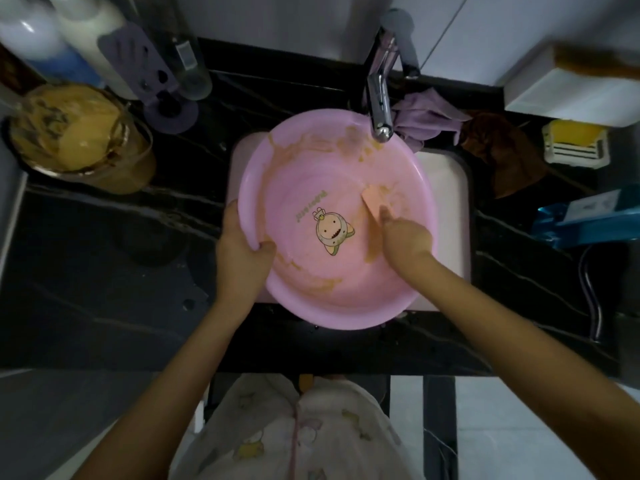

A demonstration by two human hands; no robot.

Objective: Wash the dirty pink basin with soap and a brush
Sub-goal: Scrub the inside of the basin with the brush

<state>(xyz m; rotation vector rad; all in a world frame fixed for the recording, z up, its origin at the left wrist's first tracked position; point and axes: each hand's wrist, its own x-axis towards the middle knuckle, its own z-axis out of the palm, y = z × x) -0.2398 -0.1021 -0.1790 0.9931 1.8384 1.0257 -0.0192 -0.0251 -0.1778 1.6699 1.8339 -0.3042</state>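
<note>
My left hand [242,247] is curled closed in a grip, thumb pointing right. My right hand [405,235] is closed too, index finger extended forward, both forearms bare.

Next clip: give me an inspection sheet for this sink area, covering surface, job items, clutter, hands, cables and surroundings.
Surface: black veined stone counter around a white sink.
Job's things: round pink plastic basin sits in the sink, smeared with tan residue; flat orange scrubbing piece against its inner wall.
Clutter: glass bowl of yellow paste, purple cloth, brown cloth, yellow soap in a white dish, blue packet, bottles.
Hands: left hand grips the basin rim; right hand presses the scrubbing piece.
Cables: dark cord on the counter, right.
Surroundings: chrome tap over the basin, no water seen running; white wall tiles.
</note>
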